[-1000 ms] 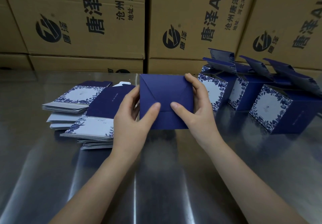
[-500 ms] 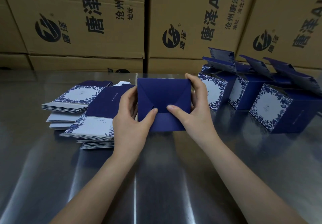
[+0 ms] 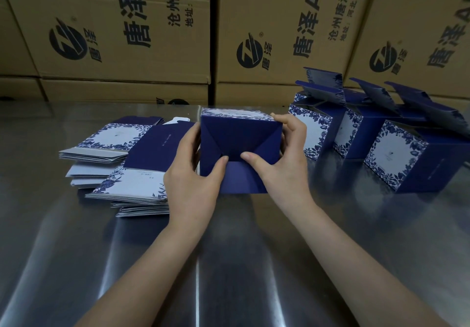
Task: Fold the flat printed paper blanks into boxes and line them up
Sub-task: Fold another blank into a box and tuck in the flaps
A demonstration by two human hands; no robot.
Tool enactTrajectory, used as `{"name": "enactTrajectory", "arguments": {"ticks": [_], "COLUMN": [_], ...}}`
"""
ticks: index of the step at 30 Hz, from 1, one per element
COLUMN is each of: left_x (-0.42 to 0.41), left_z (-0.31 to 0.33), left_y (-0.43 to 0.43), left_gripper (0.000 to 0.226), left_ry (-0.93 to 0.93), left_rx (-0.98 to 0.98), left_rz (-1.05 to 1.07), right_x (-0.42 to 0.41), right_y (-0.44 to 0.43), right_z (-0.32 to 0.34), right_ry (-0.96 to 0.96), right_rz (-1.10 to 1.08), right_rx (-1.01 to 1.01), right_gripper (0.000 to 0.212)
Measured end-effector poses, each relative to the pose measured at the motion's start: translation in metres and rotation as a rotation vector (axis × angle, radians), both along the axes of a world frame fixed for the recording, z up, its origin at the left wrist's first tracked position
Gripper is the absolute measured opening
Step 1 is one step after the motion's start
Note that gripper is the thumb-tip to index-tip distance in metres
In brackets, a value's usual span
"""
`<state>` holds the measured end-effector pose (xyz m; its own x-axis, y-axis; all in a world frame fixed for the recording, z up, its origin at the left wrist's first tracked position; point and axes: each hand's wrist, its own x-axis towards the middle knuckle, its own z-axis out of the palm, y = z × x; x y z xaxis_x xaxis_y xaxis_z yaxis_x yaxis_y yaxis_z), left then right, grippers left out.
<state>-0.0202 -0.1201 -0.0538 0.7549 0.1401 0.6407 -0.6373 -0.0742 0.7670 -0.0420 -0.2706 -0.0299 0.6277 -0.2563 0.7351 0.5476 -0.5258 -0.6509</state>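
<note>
Pressing the bottom flaps in: left grip (image 3: 190, 176) and right grip (image 3: 282, 163) are both clamped round the half-built box (image 3: 236, 135), thumbs on its navy base, low at the surface (image 3: 229, 263) between flat blanks (image 3: 119, 138) and finished boxes (image 3: 396, 153). I'd push both thumbs evenly so tabs lock square.

half-folded navy-blue paper box (image 3: 239, 135): 1 | finished navy-and-white floral paper boxes (image 3: 396, 158), flaps open: at least 3 | piles of flat printed paper blanks (image 3: 137, 186): 2 | brown corrugated cartons (image 3: 122, 21): at least 4
</note>
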Motion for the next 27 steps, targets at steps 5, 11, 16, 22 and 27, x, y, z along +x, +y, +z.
{"name": "enactTrajectory", "arguments": {"ticks": [5,11,16,22,27], "left_x": [-0.0013,-0.0024,-0.0016,0.0011,0.0029], "left_z": [0.0009,0.0037,0.0038,0.0018,0.002], "left_y": [-0.001,-0.0027,-0.0033,-0.001,0.0001], "left_gripper": [0.069,0.071,0.069,0.065,0.061], "left_ry": [-0.014,0.002,-0.004,-0.02,0.005], "left_rx": [0.031,0.044,0.038,0.026,0.005], "left_rz": [0.031,0.052,0.053,0.011,-0.061], "right_x": [0.0004,0.0007,0.0,-0.0003,0.0011], "right_y": [0.0004,0.0007,0.0012,0.0003,-0.0026], "right_z": [-0.0012,-0.0011,-0.0002,0.0004,0.0], "right_ry": [-0.015,-0.058,-0.06,-0.057,-0.071], "right_rz": [-0.033,-0.064,-0.05,0.001,0.098], "right_rx": [-0.021,-0.023,-0.039,-0.027,0.02], "right_gripper": [0.076,0.073,0.074,0.073,0.059]}}
